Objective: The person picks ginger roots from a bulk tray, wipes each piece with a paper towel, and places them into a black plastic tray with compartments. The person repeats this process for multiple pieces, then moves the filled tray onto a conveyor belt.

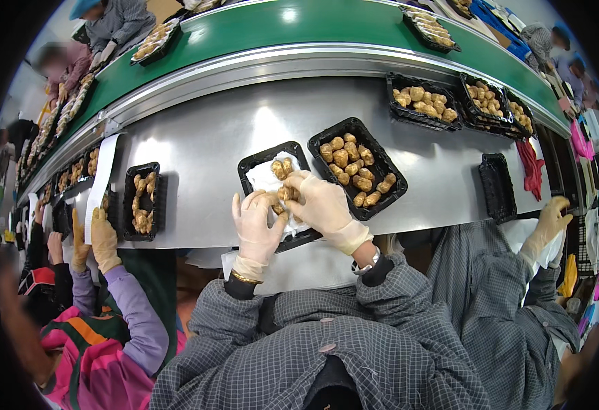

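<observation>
In front of me a black plastic tray [248,164] is lined with white paper [262,179]. Over it, my left hand [253,229], in a pale thin glove, curls thumb and fingers round a brown, lumpy, tuber-like piece [278,208]. My right hand [327,205], gloved alike, pinches another piece [286,193] just beyond it. A few more pieces [281,167] lie on the paper at the tray's far end. Close on the right stands a larger black tray [318,152] holding many loose pieces [341,158]. My fingers hide part of the lined tray.
Filled black trays [422,121] stand at the far right; an empty tray [496,188] and red cloth [530,169] are nearer. A part-filled tray [131,205] is left. Co-workers' gloved hands [104,239] flank me. A green conveyor belt [299,26] with packed trays runs beyond a metal rail.
</observation>
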A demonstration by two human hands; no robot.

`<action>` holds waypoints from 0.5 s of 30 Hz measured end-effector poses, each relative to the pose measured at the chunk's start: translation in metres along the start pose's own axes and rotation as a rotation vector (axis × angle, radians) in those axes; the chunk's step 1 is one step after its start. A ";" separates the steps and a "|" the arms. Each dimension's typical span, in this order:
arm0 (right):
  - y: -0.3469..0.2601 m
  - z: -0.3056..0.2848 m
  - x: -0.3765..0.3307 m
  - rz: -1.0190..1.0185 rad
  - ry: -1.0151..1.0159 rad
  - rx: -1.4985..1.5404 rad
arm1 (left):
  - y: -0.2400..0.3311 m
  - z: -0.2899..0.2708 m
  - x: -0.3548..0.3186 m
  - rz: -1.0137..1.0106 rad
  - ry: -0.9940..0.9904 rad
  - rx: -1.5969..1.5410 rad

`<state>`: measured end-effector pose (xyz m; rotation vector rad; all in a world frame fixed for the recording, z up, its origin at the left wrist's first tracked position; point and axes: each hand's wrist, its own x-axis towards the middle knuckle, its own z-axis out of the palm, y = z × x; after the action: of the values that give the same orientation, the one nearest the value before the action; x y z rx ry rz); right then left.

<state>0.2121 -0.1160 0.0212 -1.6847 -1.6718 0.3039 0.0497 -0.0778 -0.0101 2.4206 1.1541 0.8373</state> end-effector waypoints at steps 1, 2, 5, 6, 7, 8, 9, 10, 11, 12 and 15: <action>0.000 -0.003 -0.005 -0.020 0.001 0.052 | -0.001 0.003 -0.002 0.000 0.006 -0.018; -0.006 -0.005 -0.006 -0.012 -0.065 -0.015 | -0.002 0.005 -0.004 0.001 0.011 -0.037; -0.007 0.006 -0.011 -0.029 -0.010 -0.202 | -0.001 0.005 -0.004 -0.009 -0.007 -0.028; -0.001 0.015 -0.013 0.027 0.025 -0.215 | 0.002 0.004 -0.003 -0.002 -0.019 -0.024; -0.004 0.020 -0.011 0.075 0.001 -0.277 | 0.002 0.003 -0.003 -0.002 -0.022 -0.018; -0.008 0.024 -0.009 0.122 -0.024 -0.340 | 0.002 0.002 -0.003 -0.001 -0.024 -0.013; -0.008 0.025 -0.009 0.170 -0.049 -0.402 | 0.003 0.002 -0.002 0.000 -0.027 -0.008; -0.010 0.023 -0.009 0.091 0.006 -0.396 | 0.006 0.001 -0.002 -0.006 -0.006 -0.019; -0.009 0.023 -0.009 0.102 -0.020 -0.358 | 0.006 0.001 -0.003 0.015 0.007 -0.002; -0.008 0.024 -0.008 0.111 -0.046 -0.319 | 0.004 0.002 -0.005 0.036 0.019 0.015; -0.002 0.011 -0.010 0.055 -0.044 -0.069 | 0.003 0.001 -0.004 0.071 0.006 0.050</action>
<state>0.2022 -0.1219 0.0120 -1.7890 -1.6875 0.3138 0.0502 -0.0830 -0.0109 2.5139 1.1099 0.8479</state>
